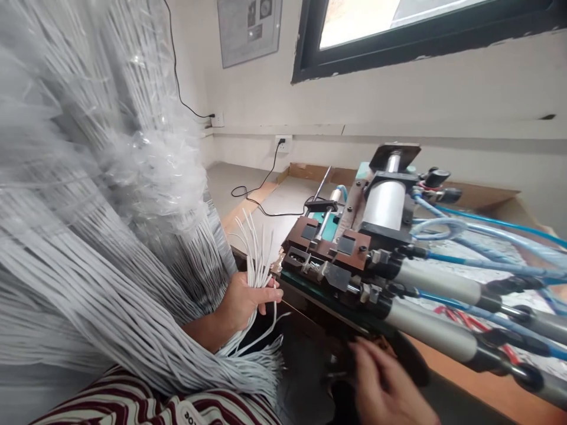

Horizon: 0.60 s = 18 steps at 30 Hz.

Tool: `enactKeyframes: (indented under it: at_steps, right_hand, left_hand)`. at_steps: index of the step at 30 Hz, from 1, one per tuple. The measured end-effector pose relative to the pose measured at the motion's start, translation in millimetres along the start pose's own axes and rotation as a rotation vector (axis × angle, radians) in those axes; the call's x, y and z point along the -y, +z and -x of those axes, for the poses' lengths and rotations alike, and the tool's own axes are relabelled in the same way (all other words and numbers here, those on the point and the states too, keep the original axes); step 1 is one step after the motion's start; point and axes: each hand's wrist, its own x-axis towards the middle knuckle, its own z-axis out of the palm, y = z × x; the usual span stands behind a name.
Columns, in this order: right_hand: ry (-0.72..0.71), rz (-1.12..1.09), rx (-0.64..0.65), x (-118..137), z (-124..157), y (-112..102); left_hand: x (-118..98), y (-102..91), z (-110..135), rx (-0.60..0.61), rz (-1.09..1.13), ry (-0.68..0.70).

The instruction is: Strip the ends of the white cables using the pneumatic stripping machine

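A loose bunch of white cables (257,254) stands upright in my left hand (241,304), whose fingers are wrapped round it. One cable end droops beside the thumb. Just right of this hand is the clamp end of a pneumatic machine (330,245) with brown plates and metal cylinders. My right hand (383,378) is low at the front, below the machine's cylinders. It is smeared by motion, with its fingers pointing up and left, and I cannot make out anything in it. Under my left forearm, more cable ends (261,366) spill across the lap.
Thick bundles of grey-white cables (88,271), partly wrapped in clear plastic (150,171), hang at the left. Blue air hoses (478,265) run off to the right. A black cord (270,171) leads from a wall outlet (284,143) across the bench.
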Motion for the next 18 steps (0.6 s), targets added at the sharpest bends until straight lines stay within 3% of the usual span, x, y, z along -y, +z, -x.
enactKeyframes:
  at_steps: [1,3,6,18]
  right_hand:
    - [-0.080,-0.058,-0.003,11,9,21]
    - [-0.230,-0.248,0.123,32,17,58]
    - [-0.232,-0.395,0.310,51,13,85]
    - [0.154,-0.596,0.394,55,-6,81]
  left_hand:
    - [0,2.5,-1,0.010,-0.008,0.000]
    - [-1,7.4,-3,0.029,-0.016,-0.004]
    - [-5,11.2,-5,0.060,-0.020,-0.016]
    - [-15,10.2,-27,0.050,-0.011,0.008]
